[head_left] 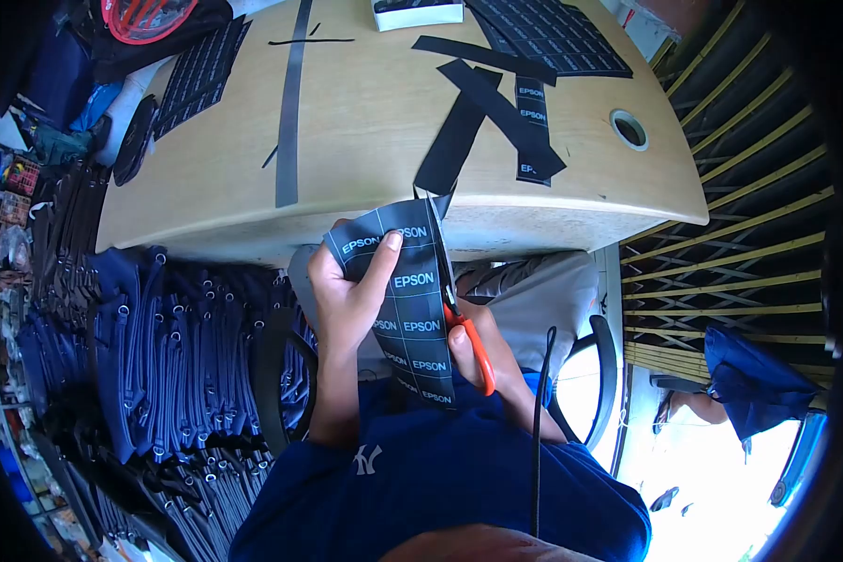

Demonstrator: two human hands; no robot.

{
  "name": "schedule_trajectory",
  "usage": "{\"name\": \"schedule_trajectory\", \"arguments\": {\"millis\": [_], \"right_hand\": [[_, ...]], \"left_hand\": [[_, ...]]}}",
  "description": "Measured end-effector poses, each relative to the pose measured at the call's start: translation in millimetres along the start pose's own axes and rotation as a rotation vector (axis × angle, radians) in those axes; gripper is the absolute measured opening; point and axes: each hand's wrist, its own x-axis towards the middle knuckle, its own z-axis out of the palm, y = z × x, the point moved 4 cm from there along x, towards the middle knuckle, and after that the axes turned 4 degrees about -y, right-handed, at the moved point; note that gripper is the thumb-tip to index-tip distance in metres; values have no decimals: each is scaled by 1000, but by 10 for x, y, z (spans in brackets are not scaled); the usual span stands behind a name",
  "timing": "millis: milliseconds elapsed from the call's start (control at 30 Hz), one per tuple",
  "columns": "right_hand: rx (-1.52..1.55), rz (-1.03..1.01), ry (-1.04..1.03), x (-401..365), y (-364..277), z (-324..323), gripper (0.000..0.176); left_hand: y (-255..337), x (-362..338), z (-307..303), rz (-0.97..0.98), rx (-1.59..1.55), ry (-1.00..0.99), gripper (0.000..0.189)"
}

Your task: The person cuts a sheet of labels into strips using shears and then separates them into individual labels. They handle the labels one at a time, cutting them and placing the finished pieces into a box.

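My left hand (pixel 351 295) grips a black sheet (pixel 412 304) printed with rows of white EPSON labels and thin grid lines, its thumb pressed on the front near the top. The sheet hangs over my lap, just before the table's front edge. In my right hand (pixel 473 347) is a pair of scissors (pixel 478 351) with orange handles. Their blades point up along the sheet's right side, with a narrow strip of the sheet to the right of them. Part of my right hand is hidden behind the sheet and the handles.
On the wooden table (pixel 365 122) lie cut black strips (pixel 506 112), a long grey strip (pixel 292 112), and stacked label sheets (pixel 571 37). A white box (pixel 419 13) stands at the back. Dark blue strapped items (pixel 187 356) hang at left; a folding metal gate (pixel 731 234) is at right.
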Motion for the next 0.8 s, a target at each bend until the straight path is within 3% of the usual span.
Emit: {"name": "schedule_trajectory", "arguments": {"millis": [800], "right_hand": [[-86, 2, 98, 640, -391, -244, 46]], "left_hand": [[255, 820, 167, 123, 14, -25, 7]]}}
